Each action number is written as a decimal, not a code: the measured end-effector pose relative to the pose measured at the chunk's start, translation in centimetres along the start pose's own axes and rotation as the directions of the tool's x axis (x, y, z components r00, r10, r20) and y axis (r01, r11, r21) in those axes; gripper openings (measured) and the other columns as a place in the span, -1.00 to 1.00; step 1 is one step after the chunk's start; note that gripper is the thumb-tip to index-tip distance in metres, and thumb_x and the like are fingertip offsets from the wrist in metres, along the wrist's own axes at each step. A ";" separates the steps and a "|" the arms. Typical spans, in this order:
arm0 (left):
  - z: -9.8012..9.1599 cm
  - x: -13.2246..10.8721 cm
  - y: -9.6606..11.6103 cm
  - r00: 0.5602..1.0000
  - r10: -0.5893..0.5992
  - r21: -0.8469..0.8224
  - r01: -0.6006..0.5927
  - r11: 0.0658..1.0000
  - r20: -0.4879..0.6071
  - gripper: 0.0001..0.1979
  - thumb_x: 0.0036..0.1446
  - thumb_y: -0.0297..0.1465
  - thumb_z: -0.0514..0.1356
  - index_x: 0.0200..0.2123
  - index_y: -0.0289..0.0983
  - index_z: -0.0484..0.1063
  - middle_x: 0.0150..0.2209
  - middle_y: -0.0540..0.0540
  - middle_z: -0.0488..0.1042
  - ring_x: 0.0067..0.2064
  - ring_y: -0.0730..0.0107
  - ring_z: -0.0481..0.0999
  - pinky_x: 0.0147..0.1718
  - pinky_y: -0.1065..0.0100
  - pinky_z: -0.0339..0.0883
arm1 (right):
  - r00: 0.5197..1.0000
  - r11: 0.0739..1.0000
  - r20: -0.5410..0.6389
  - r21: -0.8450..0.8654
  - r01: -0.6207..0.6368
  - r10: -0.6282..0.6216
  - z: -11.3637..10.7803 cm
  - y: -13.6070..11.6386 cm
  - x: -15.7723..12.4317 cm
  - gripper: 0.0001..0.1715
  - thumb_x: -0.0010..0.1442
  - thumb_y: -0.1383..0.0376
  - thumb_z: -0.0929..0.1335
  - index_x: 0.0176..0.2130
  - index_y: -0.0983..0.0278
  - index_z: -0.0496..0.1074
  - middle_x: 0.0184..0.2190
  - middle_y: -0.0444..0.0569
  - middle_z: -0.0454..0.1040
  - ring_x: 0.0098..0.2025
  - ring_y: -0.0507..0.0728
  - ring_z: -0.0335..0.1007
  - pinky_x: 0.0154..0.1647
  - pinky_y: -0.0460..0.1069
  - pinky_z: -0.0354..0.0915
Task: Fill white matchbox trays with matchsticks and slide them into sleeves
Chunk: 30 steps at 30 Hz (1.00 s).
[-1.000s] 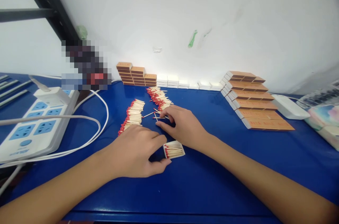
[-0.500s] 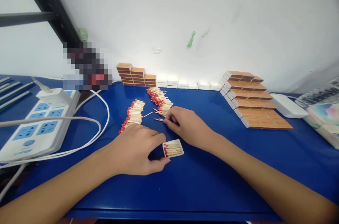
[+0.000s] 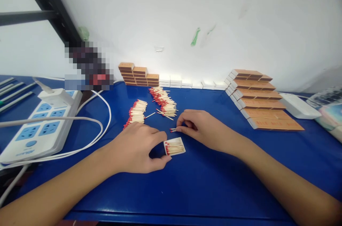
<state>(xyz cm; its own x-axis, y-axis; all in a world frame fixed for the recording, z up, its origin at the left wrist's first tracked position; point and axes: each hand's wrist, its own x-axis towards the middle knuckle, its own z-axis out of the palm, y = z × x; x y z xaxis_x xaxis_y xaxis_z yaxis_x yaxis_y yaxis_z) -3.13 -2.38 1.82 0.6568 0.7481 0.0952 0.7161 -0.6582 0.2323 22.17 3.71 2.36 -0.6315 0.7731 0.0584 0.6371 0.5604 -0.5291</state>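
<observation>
With thumb and fingers at its left end, my left hand [image 3: 141,147] grips a small white matchbox tray [image 3: 182,140] resting on the blue table. Several red-headed matches [image 3: 175,148] lie inside it, heads to the left. Just above and right of the tray, my right hand [image 3: 199,126] pinches matches [image 3: 172,130] whose red heads point left; their other ends are hidden by the fingertips. Beyond the hands lie two heaps of loose matches, a left heap [image 3: 136,113] partly behind my left hand and a farther heap [image 3: 163,100]. One single match [image 3: 150,115] lies between them.
Matchboxes [image 3: 139,80] are stacked against the wall at back left, beside a row of white trays [image 3: 175,82]. A stepped stack of matchboxes [image 3: 259,104] stands at right. On the left are a power strip [image 3: 60,137] and white cables [image 3: 107,105].
My right hand has moved from the farther match heap towards me and the tray, carrying matches in its fingertips. My left hand keeps its grip on the tray.
</observation>
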 end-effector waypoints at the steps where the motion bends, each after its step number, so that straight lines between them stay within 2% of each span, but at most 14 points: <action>1: 0.1 0.0 0.0 1.000 0.003 0.001 -0.003 1.000 -0.001 -0.72 0.26 -0.12 0.23 -0.26 -0.21 0.55 -0.45 0.02 0.55 -0.40 0.20 0.60 -0.40 0.22 0.22 | 1.000 1.000 0.005 -0.003 0.002 -0.002 0.2 -0.1 0.0 -0.78 0.43 0.17 0.40 -0.25 0.21 0.56 -0.39 -0.15 0.42 -0.41 0.03 0.24 -0.38 -0.05 0.14; 6: -0.1 0.0 0.0 1.000 -0.005 -0.004 0.005 1.000 -0.003 -0.71 0.27 -0.10 0.23 -0.22 -0.20 0.56 -0.43 0.02 0.57 -0.39 0.20 0.60 -0.41 0.23 0.21 | 0.998 1.000 0.065 0.000 0.000 0.000 0.3 0.0 0.0 -0.81 0.38 0.15 0.45 -0.23 0.21 0.56 -0.37 -0.14 0.41 -0.39 0.04 0.25 -0.36 -0.05 0.14; 9: -0.2 0.0 0.1 1.000 -0.011 -0.002 0.011 1.000 0.003 -0.71 0.26 -0.11 0.23 -0.23 -0.20 0.56 -0.45 0.03 0.56 -0.40 0.22 0.58 -0.42 0.24 0.19 | 0.997 1.000 0.077 -0.007 0.011 -0.011 0.4 0.2 0.0 -0.78 0.42 0.16 0.41 -0.25 0.23 0.54 -0.34 -0.12 0.42 -0.37 0.05 0.26 -0.34 -0.04 0.15; 15: -0.5 0.1 0.0 0.999 -0.042 0.014 0.042 0.999 0.003 -0.72 0.27 -0.12 0.23 -0.27 -0.20 0.55 -0.44 0.02 0.56 -0.39 0.23 0.58 -0.40 0.25 0.19 | 0.998 0.997 0.039 -0.057 0.049 -0.047 -0.1 0.3 -0.2 -0.76 0.49 0.19 0.35 -0.22 0.25 0.50 -0.26 -0.06 0.45 -0.31 0.07 0.31 -0.28 -0.02 0.18; 19: -0.4 0.1 -0.1 0.998 -0.053 0.052 0.055 0.997 -0.043 -0.72 0.27 -0.11 0.22 -0.25 -0.20 0.55 -0.42 0.01 0.58 -0.37 0.20 0.61 -0.42 0.25 0.16 | 0.997 0.997 0.024 -0.027 0.068 -0.068 -0.8 -0.6 -0.8 -0.78 0.48 0.17 0.37 -0.21 0.22 0.50 -0.28 -0.10 0.45 -0.34 0.06 0.31 -0.32 -0.04 0.17; 25: -0.3 0.1 -0.1 0.997 -0.044 0.060 0.048 0.997 -0.067 -0.73 0.28 -0.12 0.21 -0.28 -0.20 0.53 -0.44 0.02 0.57 -0.38 0.21 0.61 -0.44 0.25 0.16 | 0.987 0.991 0.097 0.037 0.126 -0.129 0.3 -2.3 -1.3 -0.85 0.45 0.29 0.39 -0.24 0.22 0.51 -0.27 -0.12 0.49 -0.36 0.02 0.32 -0.34 -0.04 0.17; 27: -0.3 0.1 0.0 0.998 -0.035 0.056 0.038 0.998 -0.059 -0.73 0.28 -0.12 0.22 -0.29 -0.20 0.52 -0.43 0.02 0.58 -0.37 0.20 0.61 -0.42 0.25 0.18 | 0.993 0.992 0.032 0.063 0.108 -0.110 0.7 -2.0 -0.9 -0.82 0.44 0.25 0.40 -0.26 0.21 0.52 -0.35 -0.14 0.46 -0.39 0.02 0.30 -0.36 -0.04 0.16; 30: -0.1 -0.1 0.2 0.999 -0.004 0.038 0.006 0.999 -0.036 -0.75 0.27 -0.13 0.24 -0.24 -0.19 0.54 -0.42 0.03 0.58 -0.37 0.21 0.61 -0.41 0.24 0.20 | 0.989 0.999 -0.150 0.041 0.014 -0.007 1.1 -1.0 0.4 -0.84 0.40 0.23 0.42 -0.25 0.21 0.54 -0.41 -0.16 0.41 -0.40 0.04 0.27 -0.37 -0.03 0.15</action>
<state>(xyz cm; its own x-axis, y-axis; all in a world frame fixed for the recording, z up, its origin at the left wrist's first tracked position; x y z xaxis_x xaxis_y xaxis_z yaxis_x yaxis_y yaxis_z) -3.02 -2.58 1.98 0.6448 0.7533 0.1293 0.7281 -0.6568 0.1959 20.82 3.12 1.93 -0.5629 0.8047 0.1885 0.6100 0.5584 -0.5621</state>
